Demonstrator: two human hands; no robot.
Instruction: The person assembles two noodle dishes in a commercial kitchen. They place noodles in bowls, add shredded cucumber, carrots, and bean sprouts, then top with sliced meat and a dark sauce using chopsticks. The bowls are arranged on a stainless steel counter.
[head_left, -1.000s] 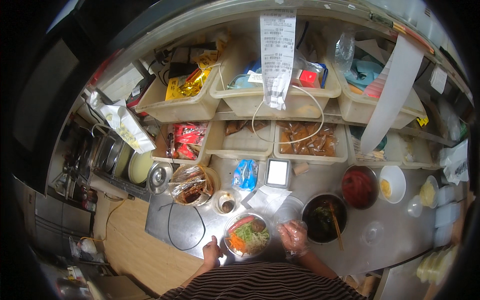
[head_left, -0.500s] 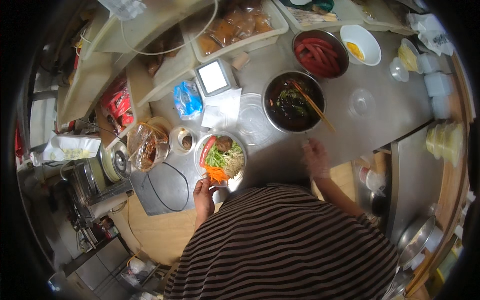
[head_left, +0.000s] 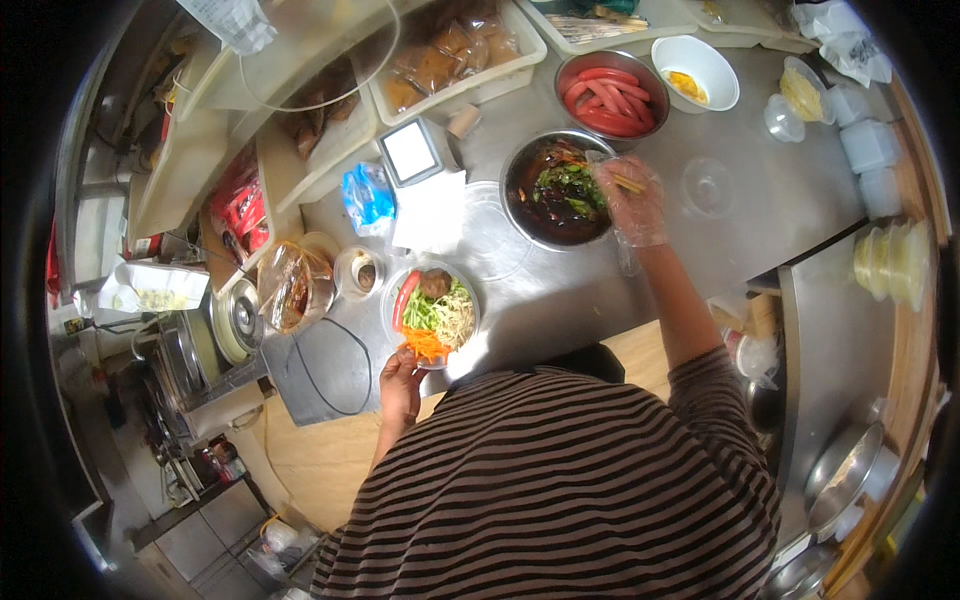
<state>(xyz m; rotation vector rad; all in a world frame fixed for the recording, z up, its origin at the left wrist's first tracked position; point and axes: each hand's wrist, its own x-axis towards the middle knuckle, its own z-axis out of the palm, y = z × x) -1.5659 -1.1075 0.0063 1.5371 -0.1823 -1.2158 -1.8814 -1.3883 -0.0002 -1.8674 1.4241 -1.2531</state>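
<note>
My left hand (head_left: 400, 384) pinches the near rim of a see-through round bowl (head_left: 474, 335). In that bowl lie shredded carrot (head_left: 426, 346), green strips (head_left: 423, 314), pale shreds (head_left: 457, 318), a red sausage (head_left: 405, 299) and a brown round piece (head_left: 434, 283). A thin plastic glove covers my right hand (head_left: 636, 203), whose fingers close round wooden chopsticks (head_left: 629, 184) at the right rim of a steel bowl (head_left: 516, 222). Dark liquid with leafy greens (head_left: 566, 190) fills this bowl. The chopsticks' lower ends are hard to make out among the greens.
Behind stand a steel bowl of red sausages (head_left: 612, 98) and a white bowl (head_left: 722, 75) with something yellow. A small screen device (head_left: 412, 153), a blue packet (head_left: 368, 198) and a cup (head_left: 350, 282) are to the left. A black cable (head_left: 297, 368) loops near the front edge.
My right hand has moved up from the table's front edge to the steel bowl and taken hold of the chopsticks. My left hand stays at the see-through bowl's rim.
</note>
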